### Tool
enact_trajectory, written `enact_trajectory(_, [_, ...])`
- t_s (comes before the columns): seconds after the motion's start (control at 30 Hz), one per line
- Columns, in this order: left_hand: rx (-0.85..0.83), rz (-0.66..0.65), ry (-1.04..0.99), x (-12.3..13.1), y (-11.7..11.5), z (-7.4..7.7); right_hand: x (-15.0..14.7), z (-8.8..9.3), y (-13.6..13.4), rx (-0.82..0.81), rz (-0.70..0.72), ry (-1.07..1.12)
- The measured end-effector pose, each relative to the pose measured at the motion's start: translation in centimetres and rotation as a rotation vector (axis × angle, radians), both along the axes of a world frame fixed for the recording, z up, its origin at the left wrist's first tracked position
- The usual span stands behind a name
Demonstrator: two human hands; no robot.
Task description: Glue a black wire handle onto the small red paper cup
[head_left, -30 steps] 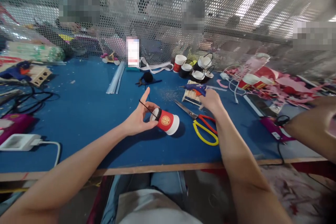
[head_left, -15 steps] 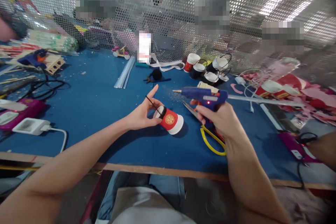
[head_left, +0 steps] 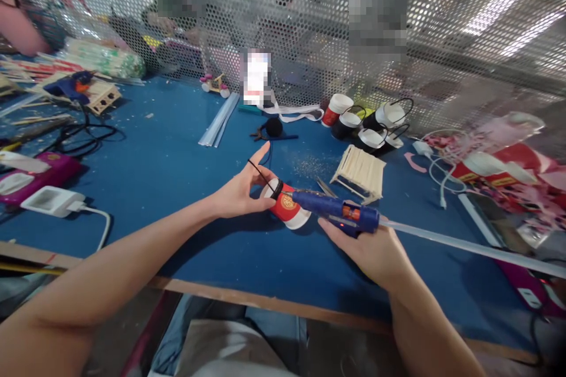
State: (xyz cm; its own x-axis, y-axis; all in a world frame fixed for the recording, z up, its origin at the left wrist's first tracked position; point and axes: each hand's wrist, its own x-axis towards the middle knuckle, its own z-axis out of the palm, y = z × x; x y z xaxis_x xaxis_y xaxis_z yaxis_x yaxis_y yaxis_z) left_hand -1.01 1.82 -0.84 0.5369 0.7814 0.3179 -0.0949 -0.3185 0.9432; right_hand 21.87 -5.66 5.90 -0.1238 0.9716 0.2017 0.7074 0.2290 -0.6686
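Lying on its side on the blue tabletop, long axis running left to right, the red paper cup sitting between both hands, nearer the left. Pinching its mouth end and a thin black strip with the left hand, forefinger lifted; gripping the blue glue gun in the right hand, nozzle pointing left, meeting the cup's upper side. Standing beyond: stick frame, finished cups, perforated metal screen.

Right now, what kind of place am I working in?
Probably a shared craft workshop bench. The right hand holds a blue glue gun at a red paper cup steadied by the left hand, with finished cups and glue sticks behind.
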Motion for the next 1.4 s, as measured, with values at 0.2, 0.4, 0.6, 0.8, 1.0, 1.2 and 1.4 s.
enact_trajectory(0.2, [-0.026, 0.024, 0.015, -0.1, 0.1, -0.2, -0.2, -0.1, -0.2, -0.002, -0.012, -0.090])
enact_trajectory(0.4, [0.004, 0.017, -0.020, -0.1, 0.2, -0.4, -0.1, -0.3, -0.3, 0.043, -0.009, -0.102])
enact_trajectory(0.6, [0.007, 0.015, 0.003, -0.1, 0.2, -0.3, -0.1, 0.0, -0.4, 0.034, -0.013, -0.110])
enact_trajectory(0.8, [0.014, 0.013, 0.011, -0.1, 0.2, -0.1, 0.2, -0.3, -0.5, 0.012, -0.008, -0.120])
enact_trajectory(1.0, [0.021, 0.004, -0.012, -0.1, 0.3, -0.2, 0.6, -0.6, -0.6, 0.005, 0.022, -0.134])
enact_trajectory(1.2, [0.038, -0.038, -0.026, -0.2, 0.4, -0.3, 0.8, -1.0, -0.6, 0.015, 0.000, -0.144])
enact_trajectory(1.4, [0.050, -0.060, -0.015, -0.4, 0.6, -0.2, 0.7, -0.6, -0.6, 0.023, -0.034, -0.139])
